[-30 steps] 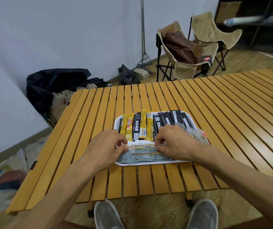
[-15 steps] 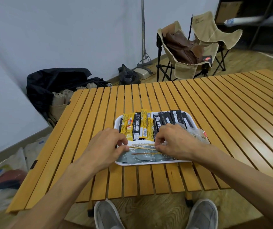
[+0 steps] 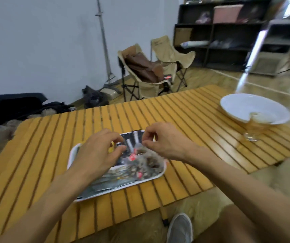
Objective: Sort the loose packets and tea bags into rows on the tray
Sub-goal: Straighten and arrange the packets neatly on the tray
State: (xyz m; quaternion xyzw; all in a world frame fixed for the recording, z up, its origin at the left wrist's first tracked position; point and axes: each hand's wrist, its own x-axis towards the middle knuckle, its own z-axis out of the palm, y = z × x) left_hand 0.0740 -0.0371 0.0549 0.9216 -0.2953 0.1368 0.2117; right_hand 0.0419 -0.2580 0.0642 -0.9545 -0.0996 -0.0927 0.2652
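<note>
Wooden Slats, White Tray, Two Hands at Work

Grey shoe (image 3: 179,228) down on the floor at the near edge, below the slatted wooden table (image 3: 158,109). On the near part of the table, a white tray (image 3: 155,176), blurred by motion. Silvery flat packets (image 3: 109,180) along its near side, a heap of tea bags (image 3: 145,161) with red tags at its right end, dark stick packets (image 3: 132,140) at the far side, partly hidden. Above the tray's left half, left hand (image 3: 96,153), fingers (image 3: 118,140) curled, thumb and forefinger close together; hard to tell whether anything pinched. Above the tray's far right corner, right hand (image 3: 165,139), fingers bent inward toward the thumb over the tea bags; hold on anything likewise unclear through the blur. Farther right on the table, well apart from the tray, a white bowl (image 3: 253,107) with a glass (image 3: 251,132) just beside it. Beyond the table, two beige folding chairs (image 3: 160,67), one carrying a brown bag (image 3: 144,67). Dark shelving (image 3: 219,37) against the far wall.
</note>
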